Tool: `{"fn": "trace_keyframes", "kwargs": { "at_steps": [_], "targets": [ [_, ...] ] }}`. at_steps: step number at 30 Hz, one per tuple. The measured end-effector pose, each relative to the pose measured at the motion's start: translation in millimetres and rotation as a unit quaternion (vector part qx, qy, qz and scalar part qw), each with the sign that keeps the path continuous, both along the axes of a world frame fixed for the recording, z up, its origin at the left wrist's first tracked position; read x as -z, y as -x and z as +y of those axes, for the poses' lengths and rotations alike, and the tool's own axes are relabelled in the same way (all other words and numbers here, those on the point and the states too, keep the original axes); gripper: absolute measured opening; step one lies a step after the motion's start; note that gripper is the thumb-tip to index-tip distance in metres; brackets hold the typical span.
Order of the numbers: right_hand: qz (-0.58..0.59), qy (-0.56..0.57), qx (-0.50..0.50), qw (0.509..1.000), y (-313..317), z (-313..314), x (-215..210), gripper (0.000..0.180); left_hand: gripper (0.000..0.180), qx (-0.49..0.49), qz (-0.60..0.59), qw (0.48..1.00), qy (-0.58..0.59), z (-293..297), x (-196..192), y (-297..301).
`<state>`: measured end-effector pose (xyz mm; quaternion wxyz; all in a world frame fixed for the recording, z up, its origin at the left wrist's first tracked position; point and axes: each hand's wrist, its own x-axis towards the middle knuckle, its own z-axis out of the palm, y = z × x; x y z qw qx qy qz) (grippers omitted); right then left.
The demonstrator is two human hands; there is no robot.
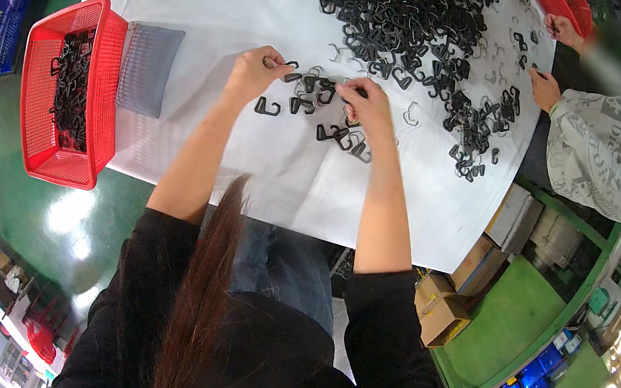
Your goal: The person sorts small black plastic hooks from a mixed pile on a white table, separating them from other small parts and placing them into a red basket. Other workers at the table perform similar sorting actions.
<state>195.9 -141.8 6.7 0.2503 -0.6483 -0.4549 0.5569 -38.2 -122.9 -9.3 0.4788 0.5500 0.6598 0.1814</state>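
My left hand (252,71) pinches a small black plastic hook piece at its fingertips, over the white table cover (218,4). My right hand (368,106) has its fingers closed on another black piece just right of it. A few loose black hook pieces (304,101) lie between and below both hands. A large heap of the same black pieces (416,25) is spread farther back on the table.
A red plastic basket (69,90) with black pieces inside stands at the table's left edge, beside a grey pad (149,65). Another person (610,150) works at the right side, both hands at the heap. Cardboard boxes (445,311) sit on the green floor below.
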Motion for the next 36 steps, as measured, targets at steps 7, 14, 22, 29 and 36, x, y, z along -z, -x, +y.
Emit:
{"fn": "trace_keyframes", "kwargs": {
  "at_steps": [7, 14, 22, 29, 36],
  "targets": [
    [-0.199, -0.072, -0.123, 0.970, 28.8, 11.6, 12.5, 0.025, 0.015, -0.075, -0.597, 0.789, 0.128, -20.7, -25.1, 46.2],
    [0.309, 0.089, 0.012, 0.947, -35.6, -24.4, -59.8, 0.021, 0.024, 0.033, 0.030, 0.996, -0.072, -45.3, 0.5, -17.0],
    [-0.010, 0.066, -0.103, 0.992, -3.0, 11.0, -22.6, 0.020, 0.021, 0.097, -0.202, 0.972, 0.077, -43.9, -8.0, 2.6],
    [-0.059, -0.052, -0.106, 0.991, 35.2, 0.8, -43.9, 0.028, 0.011, -0.094, -0.414, 0.891, 0.160, -40.8, -15.4, 19.0],
    [0.059, -0.009, -0.029, 0.998, 45.9, -6.0, -54.5, 0.024, 0.033, -0.124, -0.368, 0.918, 0.083, -42.4, -10.8, 17.6]
  ]
}}
